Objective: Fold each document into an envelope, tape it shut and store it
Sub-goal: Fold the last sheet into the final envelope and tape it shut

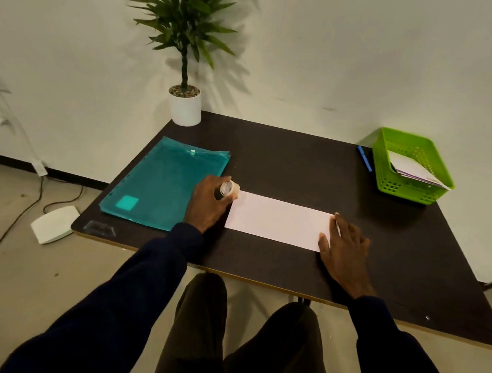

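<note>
Watching this feed from my remote station, I am seeing the left hand [208, 204] gripping a small roll of clear tape [228, 188], fingers curled round it, right at the left end of the folded document [277, 221]. The right hand [343, 247] is lying flat with straight fingers, pressing the document's right end onto the dark table [284, 166]. The document is lying as a long white strip across the middle of the table, between the teal plastic folder [162, 182] on the left and the green basket [400, 188] at the far right, where other folded papers are sitting. A blue pen [364, 158] is lying just beside the basket.

I am judging that taping is the step in hand, and I am worrying about several slips. With only one hand pinning the paper, the flap may be springing open at the left end while tape is being pulled, so the strip could be landing crooked or missing the seam. I cannot tell whether a free tape end is showing, so hunting for it one-handed could be dragging the paper sideways. The roll is also sitting close to the folder's edge; a stray strip could be sticking there instead.
</note>
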